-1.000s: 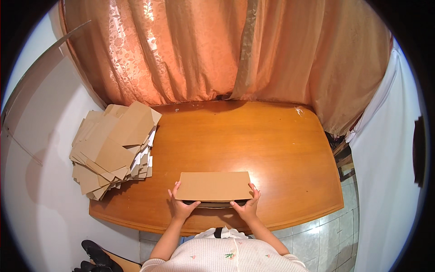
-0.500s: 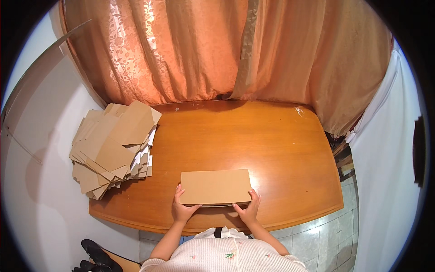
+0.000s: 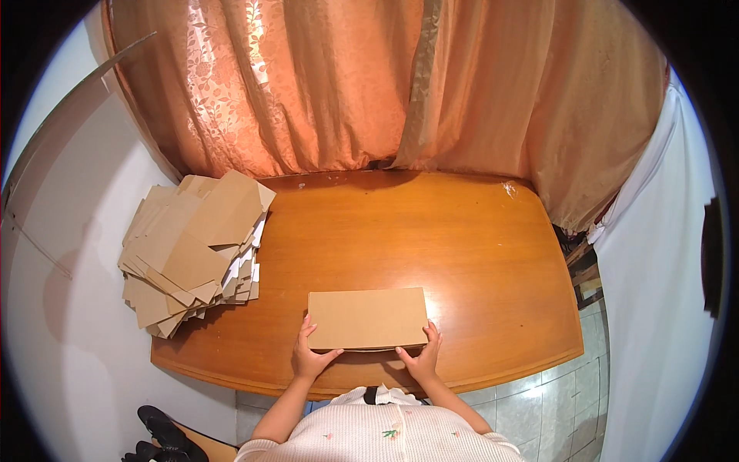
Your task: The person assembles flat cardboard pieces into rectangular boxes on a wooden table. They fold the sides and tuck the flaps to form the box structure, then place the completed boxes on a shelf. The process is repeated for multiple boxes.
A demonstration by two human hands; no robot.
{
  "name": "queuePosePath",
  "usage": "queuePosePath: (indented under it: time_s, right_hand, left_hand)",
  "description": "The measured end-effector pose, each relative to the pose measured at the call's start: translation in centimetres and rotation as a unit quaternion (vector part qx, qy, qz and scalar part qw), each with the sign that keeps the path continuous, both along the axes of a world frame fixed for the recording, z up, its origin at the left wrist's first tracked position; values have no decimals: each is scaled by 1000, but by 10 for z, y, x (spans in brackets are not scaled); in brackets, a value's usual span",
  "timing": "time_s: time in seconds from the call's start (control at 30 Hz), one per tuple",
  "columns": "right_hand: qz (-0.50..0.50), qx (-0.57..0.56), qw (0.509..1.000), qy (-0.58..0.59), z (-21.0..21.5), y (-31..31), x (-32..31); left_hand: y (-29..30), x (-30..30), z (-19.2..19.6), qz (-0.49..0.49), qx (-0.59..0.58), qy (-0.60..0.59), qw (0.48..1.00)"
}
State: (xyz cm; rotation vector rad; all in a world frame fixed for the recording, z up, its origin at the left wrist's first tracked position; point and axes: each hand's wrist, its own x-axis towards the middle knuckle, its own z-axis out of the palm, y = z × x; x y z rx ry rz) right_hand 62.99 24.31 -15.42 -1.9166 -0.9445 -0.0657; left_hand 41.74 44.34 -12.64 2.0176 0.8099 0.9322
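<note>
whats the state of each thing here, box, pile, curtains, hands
cardboard box: closed, lying flat on the table near its front edge
left hand: fingers on the box's left near corner
right hand: fingers on the box's right near corner
pile of flat cardboard blanks: unfolded, loosely stacked, overhanging the table's left end
curtains: drawn shut
wooden table: bare and glossy at the middle and right

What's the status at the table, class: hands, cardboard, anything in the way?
Left hand and right hand grip the near edge of the flat cardboard box. Box on wooden table. Cardboard stack lies apart, left.
</note>
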Motion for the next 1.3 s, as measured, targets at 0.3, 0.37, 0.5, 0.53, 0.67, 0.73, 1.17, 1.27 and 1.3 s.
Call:
queuePosePath:
  time_s: [0.3,0.37,0.5,0.53,0.67,0.73,1.17,1.27,1.3]
  right_hand:
    - [2,26,999,28,2,3,-1]
    - [0,34,999,34,4,5,-1]
    - [-6,33,998,50,9,9,0]
    - [-5,29,999,46,8,8,0]
    - [-5,35,999,39,5,7,2]
    - [-7,42,998,42,6,8,0]
    - [-4,29,999,20,4,9,1]
    - [-1,17,1000,0,6,3,5]
    - [0,10,1000,-6,7,3,5]
  left_hand:
    - [-5,2,18,13,-7,14,1000]
    - [-7,4,20,21,-11,12,1000]
    - [-8,6,18,32,3,34,999]
    - [-8,5,18,32,5,34,999]
    - [-9,6,21,28,22,43,998]
    - [-8,5,18,26,32,41,998]
    - [-11,8,6,63,173,62,981]
    - [-13,8,9,26,187,93,978]
    - [-12,8,7,26,190,94,977]
